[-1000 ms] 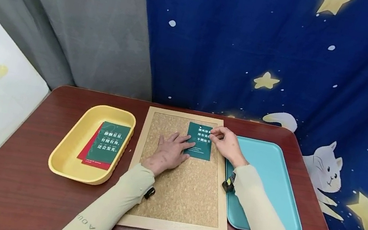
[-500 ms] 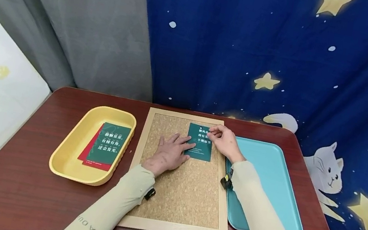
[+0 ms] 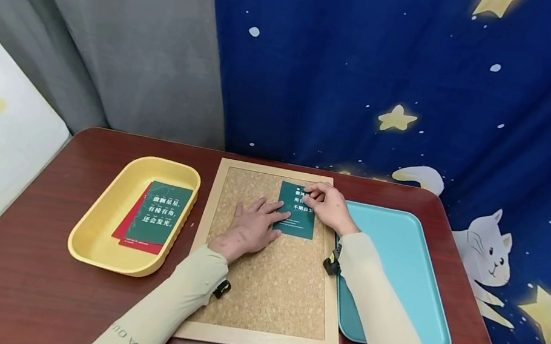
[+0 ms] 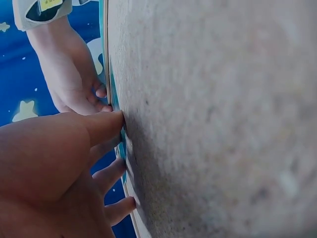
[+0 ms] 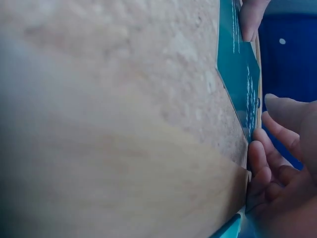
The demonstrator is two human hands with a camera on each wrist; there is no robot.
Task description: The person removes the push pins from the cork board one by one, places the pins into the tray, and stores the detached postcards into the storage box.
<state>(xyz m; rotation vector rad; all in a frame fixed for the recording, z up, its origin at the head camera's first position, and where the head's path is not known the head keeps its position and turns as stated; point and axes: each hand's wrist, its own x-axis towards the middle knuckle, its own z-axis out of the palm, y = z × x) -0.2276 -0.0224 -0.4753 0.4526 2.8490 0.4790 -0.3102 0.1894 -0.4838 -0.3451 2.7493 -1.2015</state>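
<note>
My left hand (image 3: 248,232) lies with spread fingers on the cork board (image 3: 283,284), fingertips over the left edge of a green card (image 3: 299,225) with white Chinese writing. A small white dot (image 3: 298,189) shows near the card's top. My right hand (image 3: 327,206) is over the card's upper right part, fingers loosely bent. In the right wrist view, its thumb (image 5: 285,110) and forefinger stand apart, close to a small dark bump (image 5: 258,102) at the card, with nothing visible between them. Its lower fingers rest by the card's corner and the board's frame.
Left of the board stands a yellow tray (image 3: 90,250) holding another green card (image 3: 157,216) over red cards (image 3: 127,226). A blue tray (image 3: 402,268) lies against the board's right side, under my right forearm. Curtains hang behind the table (image 3: 18,249).
My right hand has shifted left from the card's right edge, further over its writing. My left hand stays in place on the board and card.
</note>
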